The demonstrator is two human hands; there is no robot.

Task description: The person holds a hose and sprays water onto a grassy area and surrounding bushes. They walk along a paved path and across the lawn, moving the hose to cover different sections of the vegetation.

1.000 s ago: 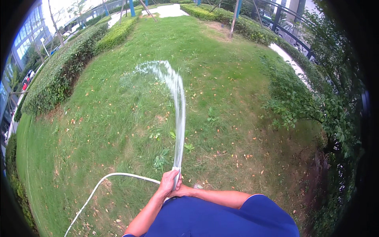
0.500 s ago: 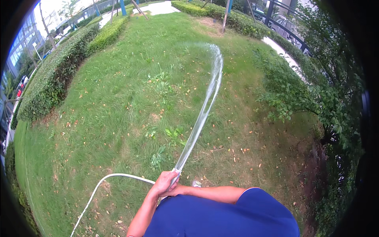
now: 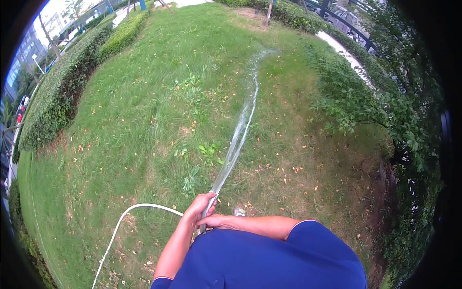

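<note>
A white garden hose (image 3: pixel 144 206) curves over the grass from the lower left and comes up to my body. Near its open end my left hand (image 3: pixel 199 206) is wrapped round it, with the thumb along the top. My right hand (image 3: pixel 213 221) grips the hose just below, close to my blue shirt; part of its fingers is hidden. From the hose end a clear water stream (image 3: pixel 236 144) shoots forward and slightly right. It splits into strands and breaks into drops over the lawn (image 3: pixel 144 120).
A clipped hedge (image 3: pixel 57 103) runs along the left side. Leafy branches (image 3: pixel 356 106) and a shaded bare strip of soil (image 3: pixel 380 207) lie on the right. A thin trunk (image 3: pixel 269 13) stands at the far end. One shoe tip (image 3: pixel 239 212) shows beyond my right forearm.
My hands and the hose end have risen slightly away from my body. The water stream has become thinner and more broken, and its far end now bends right instead of left.
</note>
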